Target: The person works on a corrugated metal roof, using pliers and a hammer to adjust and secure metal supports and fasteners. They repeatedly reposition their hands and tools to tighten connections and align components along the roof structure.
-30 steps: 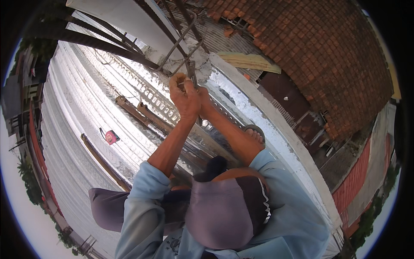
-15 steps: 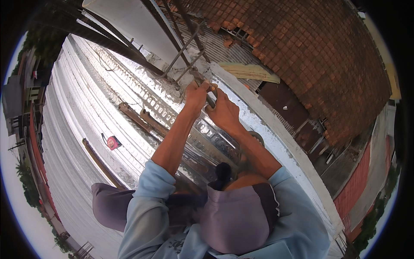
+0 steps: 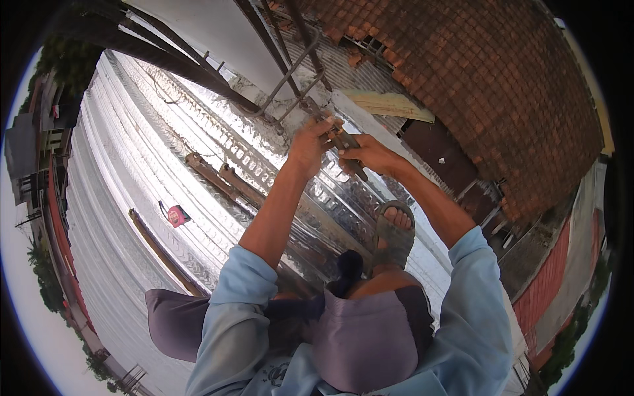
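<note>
just beside ledge (image 3: 367, 123), right hand (image 3: 371, 156) grips tool (image 3: 345, 140); roofing (image 3: 125, 191) spreads broadly leftward

A light-blue cloth shirt (image 3: 419, 384) with pushed-up sleeves (image 3: 249, 272) and dark print — greyish-purple cloth legwear (image 3: 366, 336), dark side panel (image 3: 421, 315) — and a grey-green open-toed sandal (image 3: 395, 240).

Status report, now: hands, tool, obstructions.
Right hand gripping metal tool. Left hand at the tool, grip unclear. Tool slanted, far end near rebar. Bent rebar close ahead, possibly in the way.
</note>
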`<state>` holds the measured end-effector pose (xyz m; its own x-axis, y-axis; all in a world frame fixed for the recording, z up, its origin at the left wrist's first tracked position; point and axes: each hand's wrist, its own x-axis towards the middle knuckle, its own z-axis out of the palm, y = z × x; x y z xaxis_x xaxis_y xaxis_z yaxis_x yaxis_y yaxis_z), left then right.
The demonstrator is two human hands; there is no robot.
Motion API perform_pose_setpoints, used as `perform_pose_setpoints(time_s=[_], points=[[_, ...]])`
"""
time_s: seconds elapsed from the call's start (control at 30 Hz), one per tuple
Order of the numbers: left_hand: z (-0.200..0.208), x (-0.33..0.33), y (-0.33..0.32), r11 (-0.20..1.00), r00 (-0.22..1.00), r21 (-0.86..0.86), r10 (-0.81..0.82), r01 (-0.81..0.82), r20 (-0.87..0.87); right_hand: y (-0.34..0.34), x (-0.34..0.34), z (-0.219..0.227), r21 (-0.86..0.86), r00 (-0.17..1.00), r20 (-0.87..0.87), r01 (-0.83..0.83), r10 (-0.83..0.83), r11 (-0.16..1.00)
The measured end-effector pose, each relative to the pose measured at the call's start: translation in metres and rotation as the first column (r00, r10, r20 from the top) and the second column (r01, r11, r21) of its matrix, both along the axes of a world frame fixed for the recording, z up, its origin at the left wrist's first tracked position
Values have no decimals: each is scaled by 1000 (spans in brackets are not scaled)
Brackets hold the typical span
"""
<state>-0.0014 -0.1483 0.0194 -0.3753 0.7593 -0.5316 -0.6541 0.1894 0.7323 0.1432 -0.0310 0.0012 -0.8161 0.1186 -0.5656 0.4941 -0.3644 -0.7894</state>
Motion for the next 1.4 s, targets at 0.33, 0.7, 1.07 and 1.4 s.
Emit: perform_pose_setpoints(time_s=[0.33,0.7,1.07,1.4], points=[[-12,3,8,990,989,103,89,-101,117,39,-14,39,6,974,62,-221,220,975],[-7,-21,-9,992,930,69,-120,102,347,-86,-31,3,-183,942,-56,315,-330,931],[-20,-65,-15,889,869,34,-453,456,201,-142,-66,-16,-175,759,-59,632,-649,755],[-11,28,44,892,898,-187,432,-412,83,-94,-6,10,997,958,-11,33,-286,73]])
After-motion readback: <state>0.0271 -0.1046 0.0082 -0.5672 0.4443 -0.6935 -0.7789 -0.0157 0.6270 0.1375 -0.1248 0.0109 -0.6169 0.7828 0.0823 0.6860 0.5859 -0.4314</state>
